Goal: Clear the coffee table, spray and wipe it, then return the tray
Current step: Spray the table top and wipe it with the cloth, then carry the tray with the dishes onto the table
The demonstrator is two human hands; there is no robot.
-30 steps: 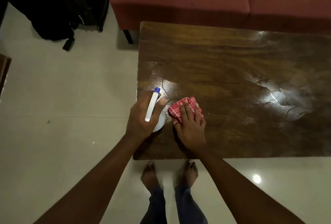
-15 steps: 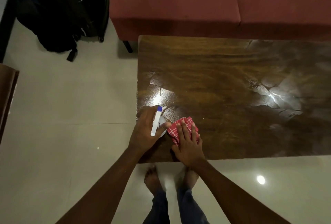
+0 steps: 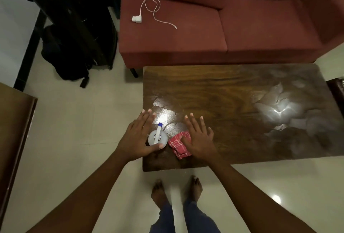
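Two changes: the left hand [image 3: 138, 137] no longer grips the spray bottle [image 3: 157, 136], and the right hand [image 3: 200, 137] no longer presses its fingers down on the cloth [image 3: 177, 145]; both have opened out.
View: more of the sofa [image 3: 204, 33] shows than half a second ago; the counter [image 3: 232, 91] sits lower in the picture.
Left hand: wide open, fingers straight and spread, lying along the bottle's left side. Thumb tip at the bottle's near edge, touching or just short of it, cannot tell. Holds nothing.
Right hand: open, fingers splayed and pointing away across the counter. It covers the cloth's right part; resting on it or just above, cannot tell. No grip.
Spray bottle: upright near the counter's left front corner. Seen from above: pale round body, white nozzle with a blue tip pointing away from the person.
Cloth: red with a white check, crumpled, on the counter just right of the bottle.
Counter: dark grained wood, glossy, with smeared film and two glare patches.
Surroundings: white charger [image 3: 136, 18] with its cable on the sofa seat; dark bags [image 3: 74, 27] on the floor [image 3: 83, 121] at left; bare feet [image 3: 158, 191] by the counter's near edge.
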